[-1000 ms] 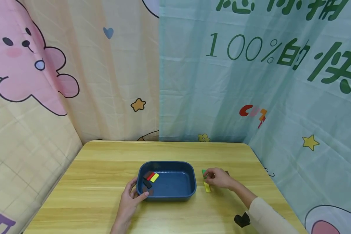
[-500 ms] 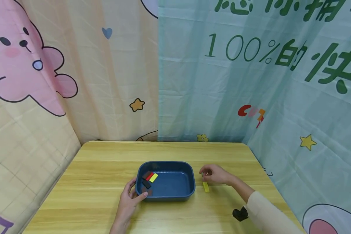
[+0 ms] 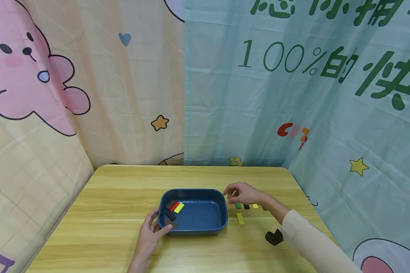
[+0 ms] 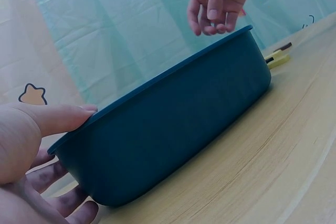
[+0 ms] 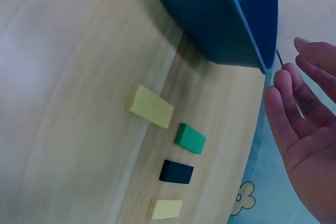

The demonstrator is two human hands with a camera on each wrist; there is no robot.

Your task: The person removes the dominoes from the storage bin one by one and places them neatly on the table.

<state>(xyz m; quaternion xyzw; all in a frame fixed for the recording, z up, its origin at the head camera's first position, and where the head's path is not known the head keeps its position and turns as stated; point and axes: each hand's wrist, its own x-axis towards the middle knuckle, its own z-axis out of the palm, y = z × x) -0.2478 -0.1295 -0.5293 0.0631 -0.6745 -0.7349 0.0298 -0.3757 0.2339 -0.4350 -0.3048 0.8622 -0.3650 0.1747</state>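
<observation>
My left hand [image 3: 149, 235] grips the left end of a dark blue plastic basin [image 3: 205, 232]; its thumb lies over the rim and its fingers are outside the wall. Inside, at the left, lie several domino-like blocks: a red block [image 3: 174, 206], a yellow block [image 3: 179, 207], a black block [image 3: 171, 215] and brown ones. My right hand [image 3: 244, 193] hovers by the basin's right rim, fingers loosely bent, nothing visible between them. On the table to the right are a yellow block [image 5: 150, 106], a green block [image 5: 190, 138], a black block [image 5: 177, 172] and another yellow block [image 5: 165, 209].
A brown block [image 3: 264, 208] lies at the row's right end, partly behind the right forearm. A black object [image 3: 274, 237] sits by the right sleeve. Printed curtains [image 3: 225, 94] stand behind the wooden table [image 3: 99, 212].
My right hand has moved left and up from the loose blocks toward the basin's rim, uncovering the row of blocks. My left hand and the basin have stayed in place.
</observation>
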